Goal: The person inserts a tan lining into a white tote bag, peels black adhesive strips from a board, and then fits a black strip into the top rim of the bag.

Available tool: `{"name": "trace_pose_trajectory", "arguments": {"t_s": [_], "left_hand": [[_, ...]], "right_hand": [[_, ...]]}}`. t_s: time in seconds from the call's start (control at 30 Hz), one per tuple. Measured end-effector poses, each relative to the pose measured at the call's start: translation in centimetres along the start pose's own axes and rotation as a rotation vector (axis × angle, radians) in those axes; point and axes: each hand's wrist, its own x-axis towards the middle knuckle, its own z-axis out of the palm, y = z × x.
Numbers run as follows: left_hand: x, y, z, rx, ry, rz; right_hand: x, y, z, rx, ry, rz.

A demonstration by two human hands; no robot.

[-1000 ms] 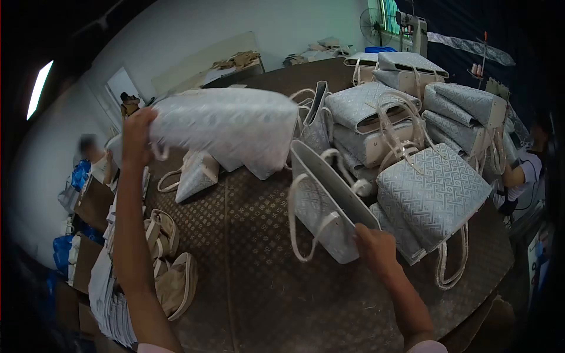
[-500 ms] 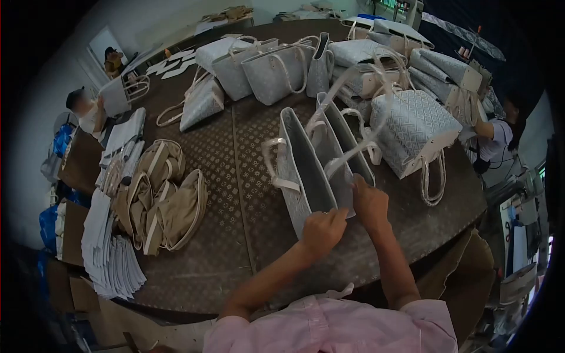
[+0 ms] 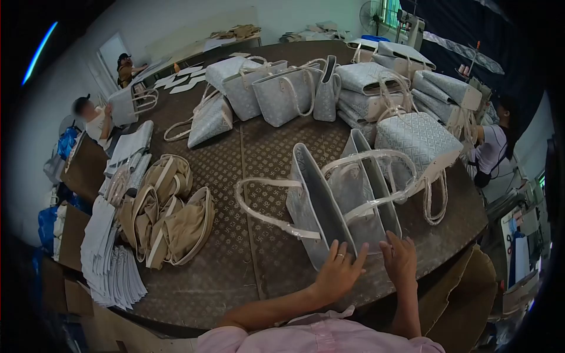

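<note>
In the middle of the table a grey patterned tote bag (image 3: 304, 226) stands with its top gaping and a grey panel between two deep openings. One pale, plastic-wrapped handle (image 3: 250, 215) sticks out to its left, and another handle (image 3: 406, 162) loops over the right side. My left hand (image 3: 340, 273), with a ring on one finger, is open, its fingertips at the near edge of the bag. Close to the bag's near right corner, my right hand (image 3: 400, 259) is open too, fingers stretched forward. Nothing shows in either hand.
Several finished totes (image 3: 285, 97) stand at the back, with stacked bags (image 3: 368, 97) beside them. A patterned tote (image 3: 418, 138) lies right of mine. Beige linings (image 3: 182, 229) and white sheets (image 3: 112, 270) lie left. One person (image 3: 94, 120) handles a bag; another (image 3: 494, 141) is at right.
Both hands have let go of the bag's edges and opened, staying at its near side. The right handles have dropped from upright, and the left handle now swings outward. The view has shifted slightly.
</note>
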Motion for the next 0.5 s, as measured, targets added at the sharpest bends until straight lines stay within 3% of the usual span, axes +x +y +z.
{"name": "trace_pose_trajectory", "arguments": {"t_s": [0.07,0.17,0.33,0.5], "left_hand": [[0.5,-0.8,-0.7,0.046,-0.321,-0.038],[0.9,-1.8,0.6,-0.096,-0.402,0.016],[1.2,-2.4,-1.9,-0.122,-0.346,-0.012],[0.6,-5.4,-3.8,-0.207,-0.332,0.08]], "right_hand": [[1.4,-0.7,-0.8,-0.03,-0.048,-0.033],[4.1,-2.6,-0.7,0.083,-0.049,-0.134],[7.0,-2.0,0.2,0.265,-0.312,-0.102],[7.2,-2.2,1.7,0.237,-0.287,-0.13]]}}
